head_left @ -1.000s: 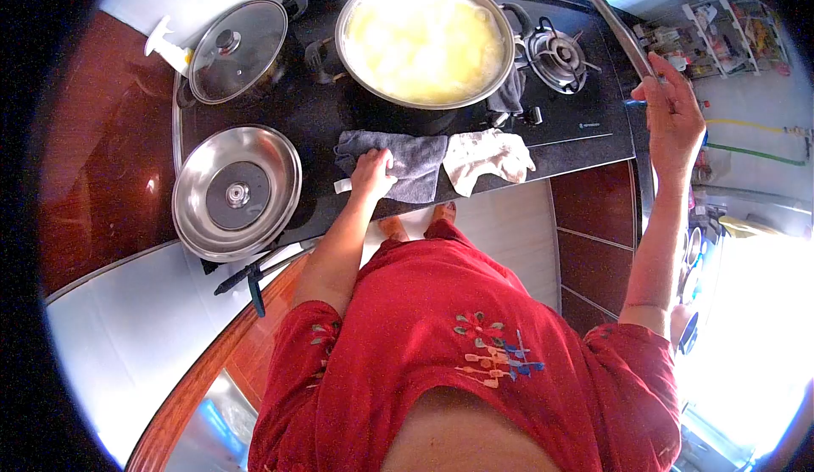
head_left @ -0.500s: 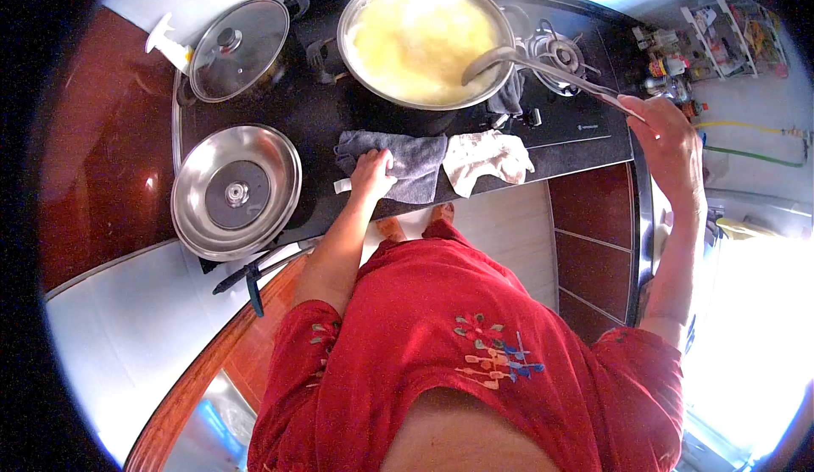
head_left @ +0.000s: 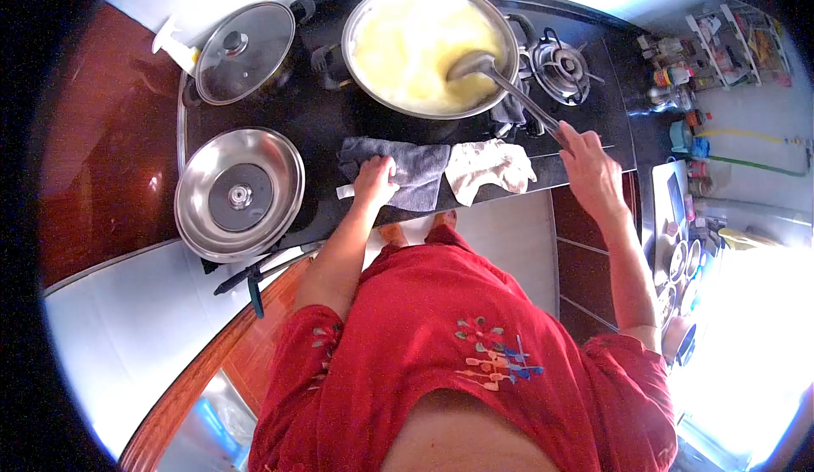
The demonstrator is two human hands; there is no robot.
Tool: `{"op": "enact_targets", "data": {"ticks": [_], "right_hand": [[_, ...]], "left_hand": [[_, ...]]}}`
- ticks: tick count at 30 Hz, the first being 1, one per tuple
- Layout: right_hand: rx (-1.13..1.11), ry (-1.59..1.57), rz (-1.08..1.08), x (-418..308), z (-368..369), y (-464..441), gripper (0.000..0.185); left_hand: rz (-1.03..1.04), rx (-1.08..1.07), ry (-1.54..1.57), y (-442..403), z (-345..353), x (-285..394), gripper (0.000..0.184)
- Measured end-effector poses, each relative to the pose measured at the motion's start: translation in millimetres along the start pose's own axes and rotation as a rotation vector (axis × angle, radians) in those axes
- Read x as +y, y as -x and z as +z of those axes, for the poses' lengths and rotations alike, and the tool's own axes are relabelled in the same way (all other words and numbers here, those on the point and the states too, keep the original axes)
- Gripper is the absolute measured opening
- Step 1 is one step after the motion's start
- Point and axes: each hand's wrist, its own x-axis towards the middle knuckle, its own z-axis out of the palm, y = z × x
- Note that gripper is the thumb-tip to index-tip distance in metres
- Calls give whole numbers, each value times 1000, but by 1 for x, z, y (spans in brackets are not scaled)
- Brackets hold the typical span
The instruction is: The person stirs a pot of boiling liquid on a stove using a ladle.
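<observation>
My right hand (head_left: 591, 172) is closed round the handle of a metal ladle (head_left: 526, 99). The ladle's bowl dips into pale yellow, steaming contents in a large steel pot (head_left: 373, 97) on the stove. My left hand (head_left: 375, 181) rests on a dark grey cloth (head_left: 415, 167) at the counter's front edge, its fingers curled over the fabric; whether they grip it is hard to tell. Beside that cloth, to the right, lies a crumpled whitish cloth (head_left: 489, 167).
A glass-lidded pot (head_left: 246, 52) stands at the back left, with a spray bottle (head_left: 174, 47) behind it. Nearer lies a steel lid (head_left: 240, 194). A burner (head_left: 561, 69) is right of the large pot. Bottles and racks (head_left: 729, 44) line the right side.
The ladle has come down from the upper right into the pot's contents, and its bowl has moved left. My right hand has moved left and lower. My left hand stays on the grey cloth.
</observation>
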Motion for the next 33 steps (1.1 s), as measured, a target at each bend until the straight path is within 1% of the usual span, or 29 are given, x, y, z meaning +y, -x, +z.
{"op": "enact_targets", "data": {"ticks": [3,7,9,12,19,20,23,24,27,30,33], "right_hand": [[57,-31,58,-8,25,-12,42],[205,-71,1,-14,52,-41,41],[240,-69,-3,-18,56,-53,39],[299,-75,-36,-22,61,-70,36],[340,-279,-77,-45,62,-98,31],[312,-326,-50,-50,58,-100,28],[321,-420,-84,-58,53,-105,29],[254,-460,-33,-62,47,-104,29],[230,-466,-61,-65,42,-101,30],[161,-500,-50,-66,28,-90,29],[158,-495,-91,-61,20,-76,29]], "left_hand": [[2,0,8,0,-3,2,35],[-15,-19,28,-2,0,-2,34],[-3,7,16,-1,-1,0,33],[-32,-23,6,-1,-3,2,33],[-29,-7,13,0,2,0,32],[-36,-9,10,1,2,0,32],[-32,-16,20,-2,7,-5,33],[-27,-20,28,-2,8,-6,33],[-9,-9,27,-1,8,-6,35],[-18,5,20,1,1,0,35],[-53,-16,33,1,-4,6,36]]}}
